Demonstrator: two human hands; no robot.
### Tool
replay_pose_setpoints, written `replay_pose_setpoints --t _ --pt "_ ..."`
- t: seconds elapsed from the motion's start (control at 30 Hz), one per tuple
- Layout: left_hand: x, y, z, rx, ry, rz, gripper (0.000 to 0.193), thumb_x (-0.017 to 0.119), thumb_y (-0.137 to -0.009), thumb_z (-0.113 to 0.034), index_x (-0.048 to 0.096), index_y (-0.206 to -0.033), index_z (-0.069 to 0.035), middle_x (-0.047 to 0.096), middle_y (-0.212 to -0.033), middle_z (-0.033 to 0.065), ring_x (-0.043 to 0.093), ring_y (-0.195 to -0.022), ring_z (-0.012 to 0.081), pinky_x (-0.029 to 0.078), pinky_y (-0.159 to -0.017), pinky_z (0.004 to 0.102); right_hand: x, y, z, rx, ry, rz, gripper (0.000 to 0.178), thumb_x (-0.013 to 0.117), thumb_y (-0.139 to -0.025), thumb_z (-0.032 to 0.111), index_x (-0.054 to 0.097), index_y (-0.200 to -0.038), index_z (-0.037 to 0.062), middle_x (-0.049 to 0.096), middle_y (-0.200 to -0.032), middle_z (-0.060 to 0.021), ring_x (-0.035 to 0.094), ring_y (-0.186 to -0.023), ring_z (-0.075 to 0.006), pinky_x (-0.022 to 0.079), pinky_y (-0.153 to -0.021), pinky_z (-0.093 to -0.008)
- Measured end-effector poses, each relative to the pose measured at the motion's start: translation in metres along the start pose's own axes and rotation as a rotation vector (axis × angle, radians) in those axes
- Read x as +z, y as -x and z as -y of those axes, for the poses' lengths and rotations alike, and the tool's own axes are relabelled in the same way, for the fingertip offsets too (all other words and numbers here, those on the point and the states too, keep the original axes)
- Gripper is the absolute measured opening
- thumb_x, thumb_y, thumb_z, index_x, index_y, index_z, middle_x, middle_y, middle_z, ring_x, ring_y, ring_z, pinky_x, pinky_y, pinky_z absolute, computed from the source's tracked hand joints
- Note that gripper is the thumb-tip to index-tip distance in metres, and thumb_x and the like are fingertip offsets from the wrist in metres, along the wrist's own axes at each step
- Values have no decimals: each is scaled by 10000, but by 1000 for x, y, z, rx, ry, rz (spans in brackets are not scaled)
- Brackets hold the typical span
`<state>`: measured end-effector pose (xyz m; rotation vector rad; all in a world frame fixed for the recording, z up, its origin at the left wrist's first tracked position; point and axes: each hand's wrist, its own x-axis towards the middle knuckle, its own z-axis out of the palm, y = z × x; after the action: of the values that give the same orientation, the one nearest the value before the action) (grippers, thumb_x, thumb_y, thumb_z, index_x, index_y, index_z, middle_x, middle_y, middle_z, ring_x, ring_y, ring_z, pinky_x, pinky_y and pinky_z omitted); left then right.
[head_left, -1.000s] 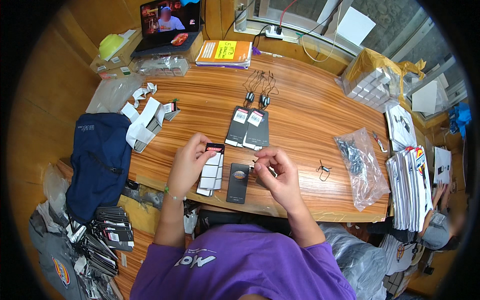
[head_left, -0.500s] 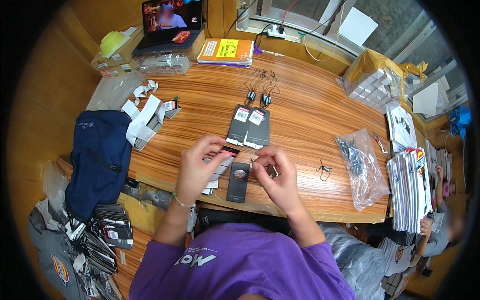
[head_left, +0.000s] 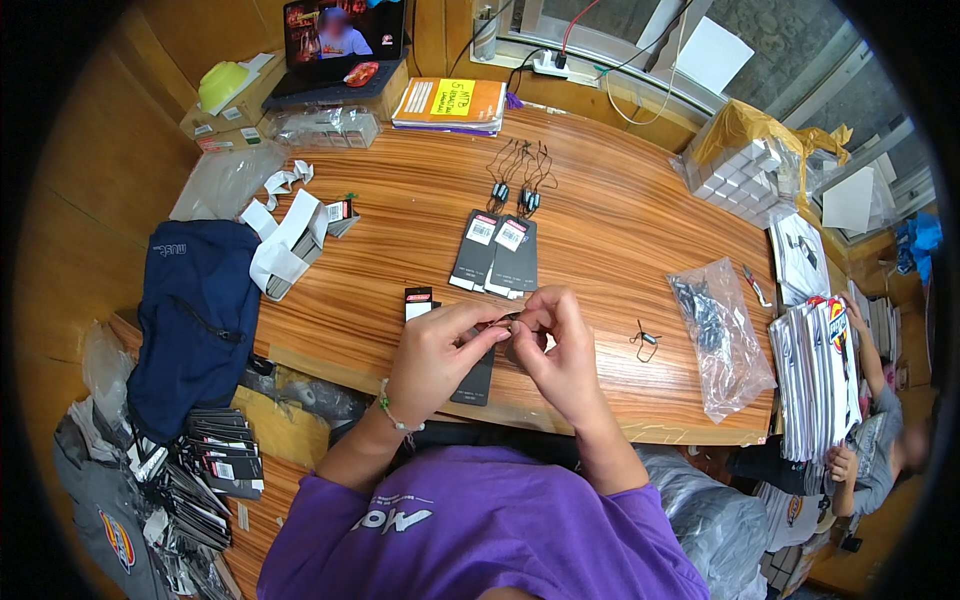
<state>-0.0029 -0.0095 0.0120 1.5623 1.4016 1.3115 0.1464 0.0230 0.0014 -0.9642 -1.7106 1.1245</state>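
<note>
Here we are with left hand [head_left: 435, 355] and right hand [head_left: 562, 355] meeting fingertip to fingertip just above the table edge, both pinching at one small dark piece [head_left: 511, 320], mostly covered, so I can't tell tag end from cord. Looks like the fiddly joining step, and the next move calls for a steady left pinch while the right guides whatever's fine. Right below, a smooth, flat dark tag [head_left: 474, 386] lies part-hidden by the left hand; just beyond that hand, a white-faced card [head_left: 417, 309] with a dark header. Farther up, stiff dark rectangular tags [head_left: 515, 262] overlap, topped by shiny little cylinders [head_left: 500, 192] and wiry loops. Out right, a lone looped cord [head_left: 648, 340] sits on glossy, stripe-grained wood [head_left: 600, 250], then a crinkled clear bag [head_left: 742, 375] of tangled dark pieces.
</note>
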Motion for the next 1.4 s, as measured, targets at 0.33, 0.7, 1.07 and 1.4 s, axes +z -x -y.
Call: replay_pose_setpoints --t 0.33,0.7,1.07,1.4 --pt "-2 -6 -1 337 -217 75 151 662 -706 -14 659 -856 -25 634 -830 71 596 -773 227 466 -687 312 -3 -1 -7 120 -358 -8 196 527 -847 -29 474 -1031 16 576 -732 -30 534 -687 -71 434 -632 -201" --pt "2 -8 4 658 -526 36 161 635 -664 -81 656 -820 -113 610 -824 -12 572 -856 160 423 -792 370 -14 -1 -26 246 -772 -127 70 519 -898 120 526 -862 60 552 -883 -30 493 -812 -92 402 -756 -231" --pt "12 -5 22 297 -118 27 149 626 -687 56 563 -801 -18 616 -805 90 579 -755 255 464 -637 325 -31 -15 -29 33 -1125 -237 101 435 -942 194 438 -927 94 501 -695 -69 470 -630 -149 411 -623 -281" --pt "16 -11 26 325 -197 64 106 602 -679 56 563 -745 -17 585 -817 83 572 -776 244 463 -682 329 -15 -9 -19 35 -1232 89 150 502 -911 217 438 -928 82 554 -721 -105 522 -670 -175 434 -640 -282"
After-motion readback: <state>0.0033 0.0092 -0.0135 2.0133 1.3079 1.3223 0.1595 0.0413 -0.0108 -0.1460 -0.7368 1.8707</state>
